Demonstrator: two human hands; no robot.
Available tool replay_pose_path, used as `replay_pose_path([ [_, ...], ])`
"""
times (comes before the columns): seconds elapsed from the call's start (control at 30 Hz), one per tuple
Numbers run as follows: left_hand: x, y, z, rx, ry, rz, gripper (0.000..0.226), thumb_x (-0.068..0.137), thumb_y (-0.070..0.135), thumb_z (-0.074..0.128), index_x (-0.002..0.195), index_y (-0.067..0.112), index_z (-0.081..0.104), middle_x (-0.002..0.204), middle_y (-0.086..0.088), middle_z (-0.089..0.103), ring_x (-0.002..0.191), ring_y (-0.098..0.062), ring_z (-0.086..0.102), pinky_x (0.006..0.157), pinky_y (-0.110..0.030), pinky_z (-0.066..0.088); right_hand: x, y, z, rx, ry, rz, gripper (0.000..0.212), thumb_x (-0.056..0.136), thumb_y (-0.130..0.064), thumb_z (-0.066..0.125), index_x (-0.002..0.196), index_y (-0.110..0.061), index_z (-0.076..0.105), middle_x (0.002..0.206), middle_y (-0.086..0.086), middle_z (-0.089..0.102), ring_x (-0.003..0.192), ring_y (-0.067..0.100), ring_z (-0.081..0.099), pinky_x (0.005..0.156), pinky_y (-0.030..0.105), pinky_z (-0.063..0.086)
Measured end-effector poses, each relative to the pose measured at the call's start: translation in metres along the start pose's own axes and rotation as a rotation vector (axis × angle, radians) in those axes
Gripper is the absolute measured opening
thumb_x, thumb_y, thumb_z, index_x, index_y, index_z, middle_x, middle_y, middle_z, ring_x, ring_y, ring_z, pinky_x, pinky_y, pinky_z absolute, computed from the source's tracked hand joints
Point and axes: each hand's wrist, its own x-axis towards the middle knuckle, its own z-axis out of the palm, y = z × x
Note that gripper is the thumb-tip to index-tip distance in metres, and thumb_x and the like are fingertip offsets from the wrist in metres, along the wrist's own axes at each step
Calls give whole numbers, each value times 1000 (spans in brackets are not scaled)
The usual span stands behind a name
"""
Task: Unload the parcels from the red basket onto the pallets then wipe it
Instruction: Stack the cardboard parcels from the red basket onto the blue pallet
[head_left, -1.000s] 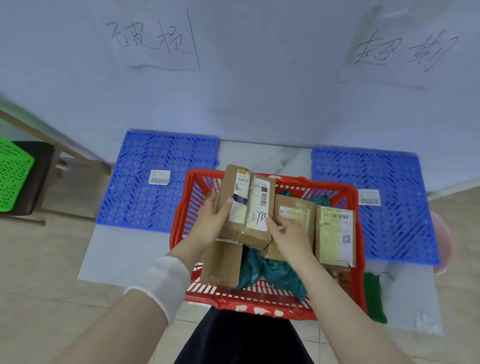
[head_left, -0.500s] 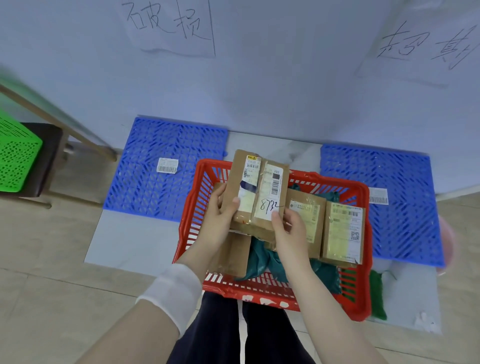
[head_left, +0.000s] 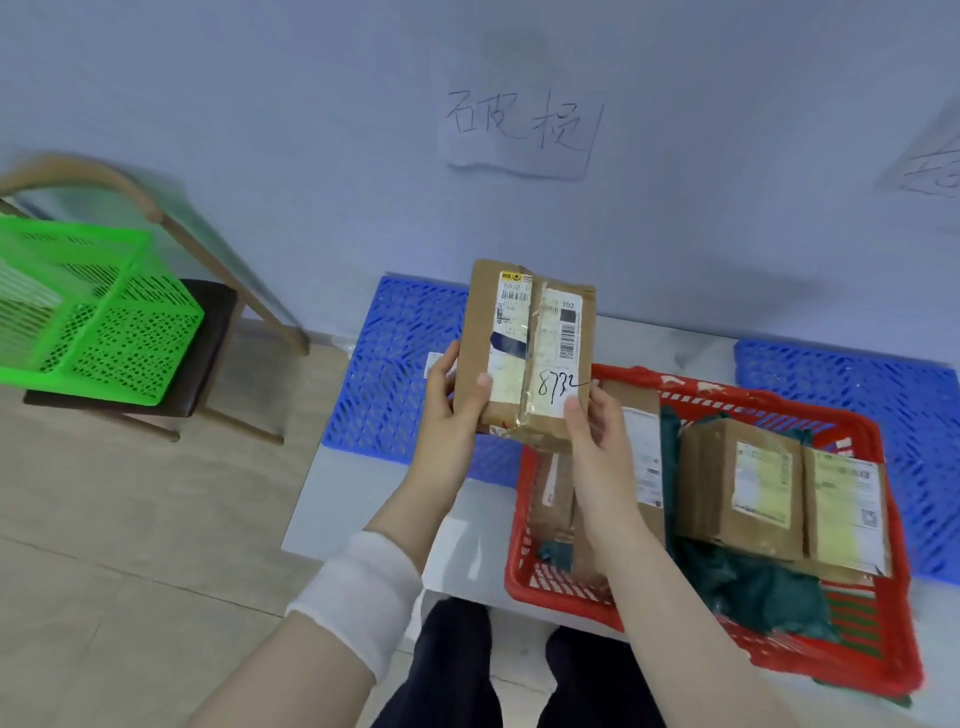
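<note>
Both hands (head_left: 457, 410) hold the parcel (head_left: 530, 358) upright, long axis vertical.

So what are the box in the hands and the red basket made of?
The box looks like brown cardboard: dull, creased, with shiny clear tape and paper labels stuck on. The left hand and right hand hold it. The red basket looks like plastic: smooth, bright, with moulded slots in its walls.

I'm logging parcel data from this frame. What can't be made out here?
- Held parcel: label print too small; only "8732" reads.
- Right wall sign: cut off by the frame edge.
- Basket parcels behind the right hand: partly hidden.
- Green basket: blurred.
</note>
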Motion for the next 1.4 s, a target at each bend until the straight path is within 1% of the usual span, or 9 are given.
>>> replay_pose_path([
  [0.2, 31, 2, -70, 15, 33, -49, 44, 92, 31, 52, 133, 26, 37, 128, 4, 53, 108, -6, 57, 73, -10, 48, 9, 9, 73, 14, -37, 1, 16, 94, -29, 49, 96, -45, 48, 113, -13, 57, 111, 6, 54, 93, 25, 45],
  [0.33, 58, -1, -86, -2, 51, -89, 38, 93, 24, 50, 129, 19, 39, 121, 3, 57, 93, 0, 61, 67, -9, 48, 33, 15, 98, -13, -30, 27, 16, 94, -29, 49, 109, -34, 48, 115, -9, 56, 110, 7, 53, 79, 11, 42],
  [0.5, 106, -17, -99, 25, 89, -142, 38, 92, 30, 51, 128, 22, 41, 129, 0, 55, 112, -11, 58, 99, -32, 45, 79, 26, 124, -25, -60, 74, 17, 94, -28, 49, 110, -33, 46, 107, -14, 56, 100, 0, 53, 75, 11, 42],
  [0.6, 139, -33, -109, 55, 87, -177, 42, 92, 34, 52, 130, 20, 43, 129, 0, 56, 114, -14, 57, 102, -39, 43, 111, 40, 144, -31, -55, 111, 15, 95, -26, 49, 108, -33, 46, 99, -21, 55, 92, -9, 52, 68, 8, 42],
  [0.87, 238, -90, -147, 138, 67, -247, 42, 93, 30, 51, 132, 17, 43, 129, -2, 57, 117, -14, 55, 104, -35, 41, 197, 107, 201, -98, -41, 238, 17, 95, -29, 48, 111, -33, 46, 109, -13, 58, 101, 5, 56, 83, 20, 41],
  [1.0, 295, -125, -169, 177, 55, -251, 42, 94, 26, 50, 133, 14, 42, 128, 0, 56, 116, -12, 54, 92, -15, 44, 243, 142, 234, -119, -63, 267, 13, 96, -28, 46, 100, -40, 49, 113, -11, 57, 102, 5, 55, 86, 23, 42],
  [1.1, 331, -146, -181, 172, 44, -246, 38, 95, 22, 48, 131, 13, 43, 119, 4, 57, 108, -8, 55, 82, -5, 45, 276, 165, 255, -103, -63, 285, 18, 96, -24, 47, 113, -30, 49, 109, -11, 58, 99, 3, 55, 82, 17, 44],
  [1.27, 377, -174, -197, 200, 44, -251, 34, 95, 24, 48, 128, 17, 42, 127, 0, 54, 118, -13, 52, 97, -24, 42, 315, 191, 282, -150, -50, 270, 37, 95, -29, 47, 132, -24, 42, 116, -13, 56, 107, 6, 52, 94, 26, 40],
  [1.4, 399, -182, -205, 212, 31, -243, 42, 95, 27, 45, 135, 13, 37, 133, -1, 50, 122, -10, 49, 99, -19, 42, 333, 195, 297, -179, -16, 243, 39, 94, -30, 49, 132, -26, 42, 113, -15, 54, 102, 3, 52, 83, 15, 38],
])
